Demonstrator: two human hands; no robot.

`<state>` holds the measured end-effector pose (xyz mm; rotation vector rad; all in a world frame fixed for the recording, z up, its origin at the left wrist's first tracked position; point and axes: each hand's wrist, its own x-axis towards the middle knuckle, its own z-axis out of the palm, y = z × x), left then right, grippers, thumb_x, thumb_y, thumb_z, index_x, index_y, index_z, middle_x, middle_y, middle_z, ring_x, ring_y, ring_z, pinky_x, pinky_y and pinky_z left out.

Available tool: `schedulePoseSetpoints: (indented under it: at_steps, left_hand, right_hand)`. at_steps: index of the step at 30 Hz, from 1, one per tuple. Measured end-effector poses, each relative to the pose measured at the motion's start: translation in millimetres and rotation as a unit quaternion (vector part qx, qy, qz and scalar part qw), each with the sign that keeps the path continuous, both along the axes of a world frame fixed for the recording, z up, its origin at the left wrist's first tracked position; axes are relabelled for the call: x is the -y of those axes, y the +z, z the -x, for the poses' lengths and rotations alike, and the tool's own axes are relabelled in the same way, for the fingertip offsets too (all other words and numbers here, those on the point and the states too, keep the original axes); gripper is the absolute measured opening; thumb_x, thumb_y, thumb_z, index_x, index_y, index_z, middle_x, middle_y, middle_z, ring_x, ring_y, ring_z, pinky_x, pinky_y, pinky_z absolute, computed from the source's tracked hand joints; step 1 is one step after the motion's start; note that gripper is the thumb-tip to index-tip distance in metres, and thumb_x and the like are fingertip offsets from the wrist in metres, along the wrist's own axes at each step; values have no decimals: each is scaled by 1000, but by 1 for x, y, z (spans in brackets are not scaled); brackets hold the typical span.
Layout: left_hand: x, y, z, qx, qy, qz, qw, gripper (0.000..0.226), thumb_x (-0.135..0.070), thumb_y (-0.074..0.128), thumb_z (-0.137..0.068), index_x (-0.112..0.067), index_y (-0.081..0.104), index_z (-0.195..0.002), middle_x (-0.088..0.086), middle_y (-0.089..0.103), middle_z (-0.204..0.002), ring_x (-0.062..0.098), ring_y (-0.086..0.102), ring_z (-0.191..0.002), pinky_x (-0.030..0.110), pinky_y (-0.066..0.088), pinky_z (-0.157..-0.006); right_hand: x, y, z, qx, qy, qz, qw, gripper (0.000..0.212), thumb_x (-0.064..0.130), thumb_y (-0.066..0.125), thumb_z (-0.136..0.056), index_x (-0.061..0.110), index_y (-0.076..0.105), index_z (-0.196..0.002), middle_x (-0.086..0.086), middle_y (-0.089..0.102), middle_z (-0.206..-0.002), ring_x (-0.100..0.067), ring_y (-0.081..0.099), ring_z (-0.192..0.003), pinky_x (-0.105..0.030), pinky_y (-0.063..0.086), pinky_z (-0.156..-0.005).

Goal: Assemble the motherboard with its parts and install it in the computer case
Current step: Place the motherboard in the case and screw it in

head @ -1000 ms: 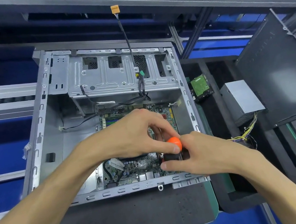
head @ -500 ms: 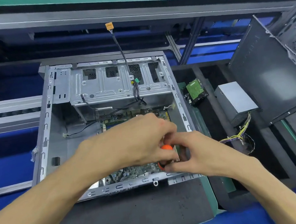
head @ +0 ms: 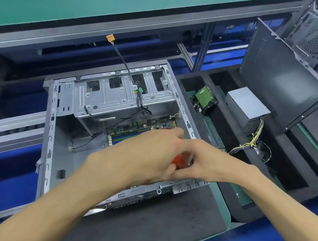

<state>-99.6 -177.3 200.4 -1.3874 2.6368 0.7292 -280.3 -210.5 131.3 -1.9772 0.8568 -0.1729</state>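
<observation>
Between your fingertips sat the orange-handled screwdriver [head: 178,161]: your right hand [head: 205,161] pinched it, your left hand [head: 151,156] curled over it, likely steadying it upright on a screw. Beneath lay the motherboard [head: 140,128], seated in the computer case [head: 53,136]. Since a second earlier, the left hand hid most of the handle

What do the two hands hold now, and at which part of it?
An orange-handled tool, probably a screwdriver, held between both hands over the motherboard. The left hand and right hand hide most of it; the exact hold cannot be told.
</observation>
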Motion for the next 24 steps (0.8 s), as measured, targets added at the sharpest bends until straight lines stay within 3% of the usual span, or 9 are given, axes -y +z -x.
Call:
schedulePoseSetpoints:
  at_steps: [4,7,11,15,18,21,24]
  left_hand:
    - [-4,-1,10,72,56,80,993,33,-54,55,-92,-24,46,-102,-4,55,-89,23,60,-81,33,36,-63]
    - [-3,0,10,52,49,52,996,16,-36,59,-91,-26,47,-96,-2,61,-89,26,62,-84,34,44,-67]
    - [-1,6,6,49,-9,-4,999,26,-20,61,-90,-25,57,-116,-5,54,-107,19,57,-96,34,45,-82]
    - [-1,4,6,26,-7,-14,1000,26,-19,62,-90,-26,57,-114,-5,53,-107,20,57,-96,37,46,-84]
    - [3,0,5,38,28,37,998,19,-36,64,-89,-22,54,-99,-6,57,-88,22,58,-81,36,46,-70]
    - [3,-5,10,95,73,102,987,36,-54,54,-93,-21,43,-83,-8,36,-63,20,39,-53,33,27,-50]
    - [-1,-9,17,134,93,139,977,43,-61,46,-95,-22,43,-77,-5,30,-58,13,26,-46,30,16,-45]
  right_hand:
    - [1,0,-1,-3,-10,-29,1000,22,45,81,-76,46,59,-76,10,61,-69,-4,46,-57,-25,42,-49]
    - [1,0,0,-15,-3,-32,999,26,56,80,-69,42,60,-79,2,66,-79,-22,58,-71,-37,50,-65]
    - [3,2,2,5,1,-21,1000,28,47,87,-74,31,68,-87,-3,63,-78,-20,54,-68,-34,46,-63]
    - [4,3,4,-8,3,-21,1000,30,46,88,-75,27,68,-86,1,63,-79,-8,52,-64,-31,48,-65]
    - [5,4,3,-9,-2,-30,1000,30,43,87,-76,36,59,-85,6,65,-76,-15,56,-65,-37,52,-66]
    - [6,5,2,8,11,-41,999,28,38,85,-78,41,59,-89,7,63,-75,-13,52,-63,-35,51,-62]
    - [6,5,3,16,38,-44,998,26,33,85,-80,39,61,-88,8,63,-77,-8,54,-70,-20,47,-67]
